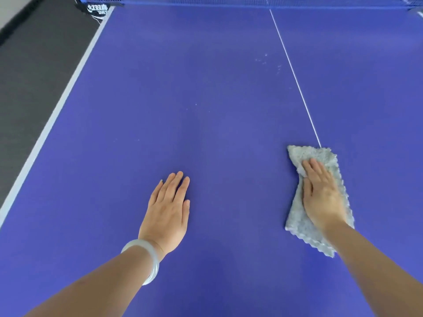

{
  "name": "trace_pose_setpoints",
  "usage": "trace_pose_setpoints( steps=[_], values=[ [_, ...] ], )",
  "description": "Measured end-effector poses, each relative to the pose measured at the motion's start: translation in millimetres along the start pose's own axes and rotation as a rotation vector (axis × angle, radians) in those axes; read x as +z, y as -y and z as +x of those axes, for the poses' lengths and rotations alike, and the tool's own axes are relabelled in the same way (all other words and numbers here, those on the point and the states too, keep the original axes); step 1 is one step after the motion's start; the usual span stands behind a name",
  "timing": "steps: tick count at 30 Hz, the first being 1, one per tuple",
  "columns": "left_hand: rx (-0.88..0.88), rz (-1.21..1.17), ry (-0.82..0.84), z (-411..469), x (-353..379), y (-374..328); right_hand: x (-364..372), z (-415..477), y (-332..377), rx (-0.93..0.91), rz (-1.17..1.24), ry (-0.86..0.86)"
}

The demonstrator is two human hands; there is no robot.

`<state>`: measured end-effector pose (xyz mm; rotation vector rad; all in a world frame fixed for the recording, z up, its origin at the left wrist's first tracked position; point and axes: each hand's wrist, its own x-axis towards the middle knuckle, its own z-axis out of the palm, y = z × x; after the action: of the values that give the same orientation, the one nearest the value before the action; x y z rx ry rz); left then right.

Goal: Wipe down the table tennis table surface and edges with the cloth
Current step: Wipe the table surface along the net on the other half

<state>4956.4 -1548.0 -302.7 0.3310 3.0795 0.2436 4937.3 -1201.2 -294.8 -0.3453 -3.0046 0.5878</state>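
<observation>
A blue table tennis table [183, 88] fills the view, with a white centre line [295, 78] running away from me. A grey fluffy cloth [313, 154] lies flat on the table at the near end of that line. My right hand [320, 193] presses down on the cloth with straight fingers, covering its middle. My left hand [169, 209] rests flat on the bare table surface to the left, fingers straight, a pale bangle on its wrist. Small white specks [265, 60] dot the surface farther ahead, near the centre line.
The net [229, 0] spans the far end of the table, with its black clamp [97, 9] at the left post. The table's white left edge [57, 110] runs diagonally, and beyond it lies dark grey floor [27, 76].
</observation>
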Motion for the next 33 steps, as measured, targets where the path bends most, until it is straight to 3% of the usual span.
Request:
trace_pose_setpoints(
  steps=[2, 3, 5, 7, 9, 10, 12, 14, 17, 19, 22, 25, 28, 33],
  values=[
    [-0.001, 0.001, 0.003, 1, 0, 1, 26, 33, 45, 0.153, -0.041, -0.057],
    [-0.002, 0.004, 0.006, 0, 0, 1, 38, 40, 72, 0.145, -0.047, -0.045],
    [0.001, 0.006, 0.018, -1, 0, 1, 62, 24, 123, -0.091, -0.074, 0.035],
    [0.003, -0.012, 0.017, 0, -1, 1, 78, -25, 146, -0.507, -0.139, 0.142],
    [0.005, -0.041, 0.014, 1, -1, 1, 67, -57, 125, -0.766, -0.091, 0.269],
    [0.006, -0.043, 0.014, 2, -1, 0, 57, -54, 104, -0.792, -0.057, 0.297],
    [0.006, -0.039, 0.014, 2, -1, 0, 38, -25, 67, -0.645, -0.054, 0.262],
    [-0.002, -0.051, 0.026, 1, 0, 2, 27, 16, 53, -0.304, -0.021, 0.165],
    [0.002, -0.041, 0.040, 1, 1, 3, 44, 39, 80, 0.030, -0.042, 0.012],
    [-0.003, -0.042, 0.058, 0, 2, 4, 64, 22, 113, 0.039, -0.040, -0.006],
    [0.004, -0.032, 0.071, 0, 2, 4, 90, -38, 156, -0.140, 0.009, 0.022],
    [0.021, -0.061, 0.060, 1, 0, 4, 101, -112, 195, -0.150, 0.052, 0.020],
    [0.030, -0.221, 0.027, 1, -2, 8, 109, -157, 220, -0.076, 0.107, 0.014],
    [0.062, -0.544, 0.035, -3, -16, 21, 102, -155, 219, -0.050, -0.034, 0.095]
  ],
)
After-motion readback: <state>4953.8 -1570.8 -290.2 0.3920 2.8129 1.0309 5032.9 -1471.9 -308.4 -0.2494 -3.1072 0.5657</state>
